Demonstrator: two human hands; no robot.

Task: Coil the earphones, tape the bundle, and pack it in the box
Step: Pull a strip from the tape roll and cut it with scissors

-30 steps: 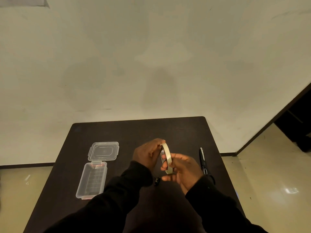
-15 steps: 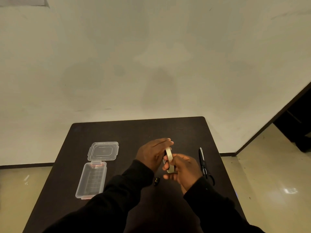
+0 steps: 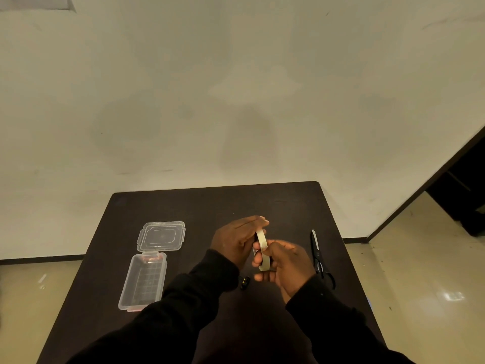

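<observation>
Both hands meet above the middle of the dark table (image 3: 210, 203). A cream roll of tape (image 3: 262, 245) stands on edge between them. My left hand (image 3: 233, 240) curls over its top and far side. My right hand (image 3: 286, 264) pinches the roll's lower near side with thumb and fingers. A small black piece of the earphones (image 3: 244, 282) lies on the table just under my left wrist; the rest of the earphones is hidden. The clear plastic box (image 3: 143, 281) lies open at the left, its hinged lid (image 3: 161, 236) flat beyond it.
Black scissors (image 3: 319, 256) lie on the table to the right of my hands, blades pointing away. The table's right edge is close beyond them, with tiled floor (image 3: 420, 285) below. A pale wall (image 3: 236, 88) rises behind the table.
My left hand's fingers have slid further over the top of the tape roll, and the roll has turned slightly between both hands. Box, lid and scissors have not moved.
</observation>
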